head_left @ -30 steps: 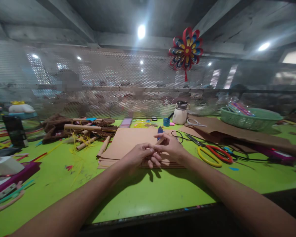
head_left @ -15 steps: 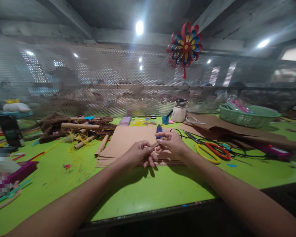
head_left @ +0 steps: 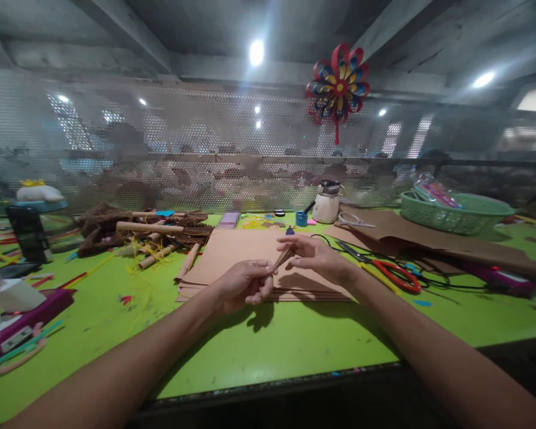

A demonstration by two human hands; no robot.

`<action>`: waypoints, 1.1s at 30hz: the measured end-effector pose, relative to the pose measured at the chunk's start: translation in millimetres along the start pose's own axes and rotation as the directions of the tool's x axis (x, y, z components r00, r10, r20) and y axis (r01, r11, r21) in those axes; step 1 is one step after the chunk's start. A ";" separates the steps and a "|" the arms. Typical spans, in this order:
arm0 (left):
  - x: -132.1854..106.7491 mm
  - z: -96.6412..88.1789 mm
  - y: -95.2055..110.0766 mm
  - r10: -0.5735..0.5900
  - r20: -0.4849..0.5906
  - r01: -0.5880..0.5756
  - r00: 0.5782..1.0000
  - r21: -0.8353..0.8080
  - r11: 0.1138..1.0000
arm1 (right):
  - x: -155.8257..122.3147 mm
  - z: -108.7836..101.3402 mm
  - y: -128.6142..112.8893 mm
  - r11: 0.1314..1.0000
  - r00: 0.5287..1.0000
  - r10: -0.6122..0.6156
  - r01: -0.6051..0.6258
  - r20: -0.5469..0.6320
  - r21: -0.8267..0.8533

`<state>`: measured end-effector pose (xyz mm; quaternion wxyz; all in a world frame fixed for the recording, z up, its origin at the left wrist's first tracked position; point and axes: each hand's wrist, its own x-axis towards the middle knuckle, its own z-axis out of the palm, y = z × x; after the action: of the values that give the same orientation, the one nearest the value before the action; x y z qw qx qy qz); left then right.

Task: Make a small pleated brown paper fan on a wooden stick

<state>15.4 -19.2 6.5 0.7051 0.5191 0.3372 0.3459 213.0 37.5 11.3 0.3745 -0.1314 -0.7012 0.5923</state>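
Note:
My left hand (head_left: 250, 285) is closed, pinching the narrow lower end of a small pleated brown paper piece (head_left: 284, 257) between thumb and fingers. At its wider upper end, my right hand (head_left: 319, 257) bends its fingers over the piece, with the thumb below. Both hands hover above a stack of light brown paper sheets (head_left: 226, 247). Just behind the right fingers shows the top of a dark blue object (head_left: 290, 230), mostly hidden. Scissors with red and yellow handles (head_left: 395, 275) lie beside my right forearm.
Left, rolled brown paper pieces (head_left: 149, 227) lie with yellow scraps, near a phone (head_left: 29, 233) and a purple power strip (head_left: 27, 322). Behind stand a blue jar (head_left: 301, 218) and a white bottle (head_left: 326, 207). A green basket (head_left: 458, 213) sits right on brown paper. Perforated mesh (head_left: 232, 143) rises behind.
My right hand has turned and its fingers now reach over the brown piece, covering more of the blue object. My left fingers have curled in more. The piece now looks wider at its top.

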 end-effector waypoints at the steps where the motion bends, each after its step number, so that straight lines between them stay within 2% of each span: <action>1: -0.6 0.6 0.0 0.002 0.010 -0.002 1.000 -0.008 1.000 | -1.0 1.2 -0.8 1.000 0.999 0.015 -0.014 0.033 -0.022; 6: -1.7 0.3 -1.5 -0.017 0.060 0.018 0.998 -0.006 1.000 | -3.9 -4.2 2.4 0.995 0.997 0.069 -0.068 0.018 -0.071; 13: -1.7 -0.2 2.1 -0.075 0.030 0.073 0.997 0.062 0.995 | -3.5 -7.9 2.7 0.990 0.994 0.101 -0.105 -0.039 -0.092; 18: -0.4 0.5 2.8 0.037 -0.067 -0.028 0.997 0.138 0.990 | -2.6 -7.3 5.8 0.985 0.986 0.147 -0.153 -0.075 -0.083; 22: -0.3 1.0 1.6 0.057 -0.061 -0.045 0.997 0.185 0.982 | -1.8 -8.0 8.9 0.978 0.974 0.193 -0.200 -0.118 -0.049; 28: 3.7 0.7 -3.0 0.142 -0.099 -0.115 0.985 0.236 0.965 | -2.6 -8.5 9.5 0.983 0.975 0.174 -0.181 -0.135 -0.038; 33: 5.7 2.5 -3.6 0.206 -0.180 -0.142 0.962 0.315 0.938 | -4.2 -3.9 5.8 0.985 0.982 0.143 -0.153 -0.124 -0.081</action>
<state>21.0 -16.5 2.9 0.5450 0.6083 0.4109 0.4051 217.0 39.3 4.4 0.3638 -0.2345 -0.6921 0.5776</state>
